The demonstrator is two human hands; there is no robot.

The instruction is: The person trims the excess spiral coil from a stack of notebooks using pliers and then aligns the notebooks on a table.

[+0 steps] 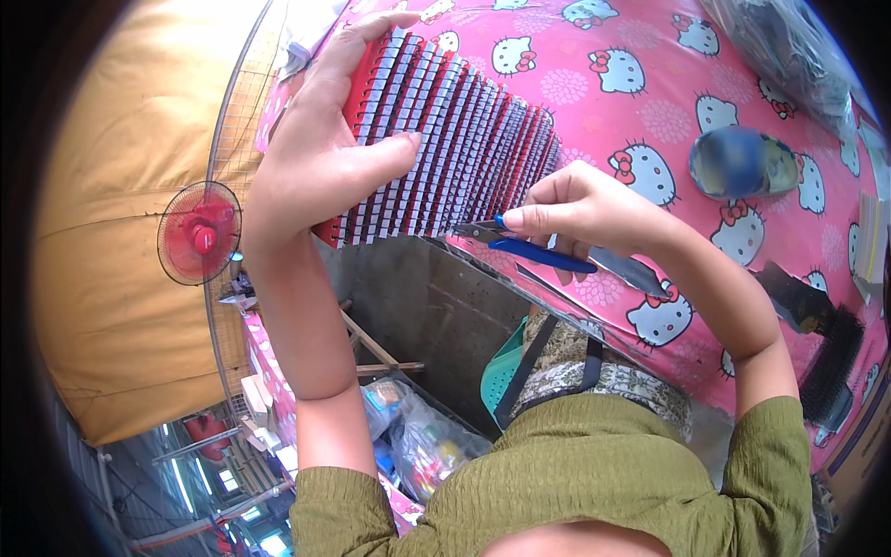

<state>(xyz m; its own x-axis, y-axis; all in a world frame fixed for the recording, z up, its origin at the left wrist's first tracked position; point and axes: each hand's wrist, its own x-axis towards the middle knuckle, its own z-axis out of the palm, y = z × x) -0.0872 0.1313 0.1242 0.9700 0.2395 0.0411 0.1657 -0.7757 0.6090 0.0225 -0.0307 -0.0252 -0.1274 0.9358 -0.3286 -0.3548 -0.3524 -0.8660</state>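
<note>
A thick stack of red-covered spiral-bound notebooks [455, 139] stands at the table's edge, its rows of dark coil bindings facing me. My left hand [320, 139] grips the stack from the left, thumb across the spines and fingers over the far side. In my right hand [580, 209] is a pair of blue-handled pliers [548, 256]. The metal jaws touch or nearly touch the near right ends of the bindings. Whether a wire end sits between the jaws cannot be made out.
Pink cartoon-patterned cloth [566, 88] covers the table. On it are a blue round container [729, 162], clear plastic bags [789, 46], a metal blade-like piece [631, 271] and a bundle of black coils [831, 367]. A red fan [201, 237] stands left; a bag of odds and ends [432, 441] is below.
</note>
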